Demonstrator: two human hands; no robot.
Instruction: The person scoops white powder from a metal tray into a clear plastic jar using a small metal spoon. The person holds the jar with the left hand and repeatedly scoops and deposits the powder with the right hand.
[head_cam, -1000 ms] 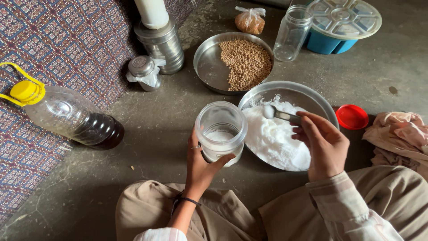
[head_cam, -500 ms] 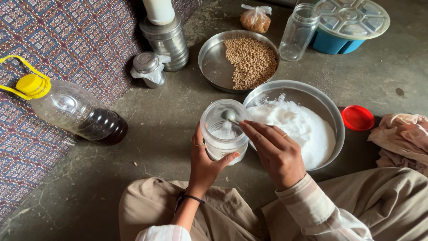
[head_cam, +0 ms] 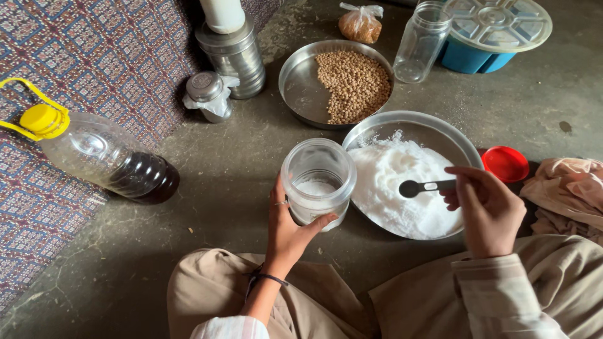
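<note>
- Bracing the clear plastic jar (head_cam: 318, 181) with your left hand (head_cam: 286, 229): fingers wrapped round its lower wall, thumb across the front, so it stands upright on the concrete floor (head_cam: 220, 182) with its mouth open upward. A shallow layer of white powder sits in its bottom.
- Your right hand (head_cam: 487, 210) has its fingers closed on the handle of a metal spoon (head_cam: 422, 186). The bowl of the spoon faces up and looks empty, hovering just over the white powder (head_cam: 396, 188).
- That powder is heaped in a steel bowl (head_cam: 411, 122) that touches or nearly touches the jar on its right, which keeps the carry from bowl to jar short.
- Red lid (head_cam: 506, 164) lies on the floor just beside the bowl's right rim, out of the spoon's path but within reach.
- Behind it: a steel dish of chickpeas (head_cam: 353, 78), an empty glass jar (head_cam: 424, 41) with no lid, a tied bag (head_cam: 359, 25), and a blue compartment box with a clear lid (head_cam: 493, 28).
- Off to the left, well apart: an oil bottle with a yellow cap (head_cam: 94, 154) lying on its side across the rug edge, a steel canister (head_cam: 232, 56), and a small steel pot (head_cam: 207, 94).
- Pink cloth (head_cam: 565, 194) bunched by your right knee.
</note>
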